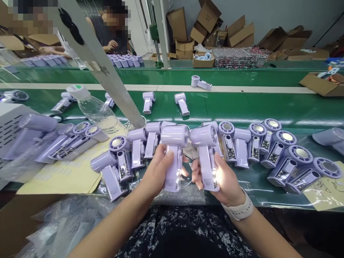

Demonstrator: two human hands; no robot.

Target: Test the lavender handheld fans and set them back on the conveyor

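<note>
My left hand (158, 166) is wrapped around the handle of a purple handheld fan (174, 138), held upright over the bench edge. Beside it, my right hand (227, 177) grips a second purple handheld fan (202, 138) by its handle, and a bright light glows by that palm. The two fan heads are close together at the same height. More fans stand or lean on both sides: a group with round discs (285, 138) to the right, and others (109, 172) to the left. Some show circuit parts inside their handles.
A slanted metal post (107, 71) and a water bottle (94, 109) stand at left. Several fans lie on the green conveyor (242, 107). Across it, a co-worker (109, 34) sits near rows of purple parts (125, 61). Cardboard boxes (209, 18) pile up behind; plastic bags (67, 225) lie at lower left.
</note>
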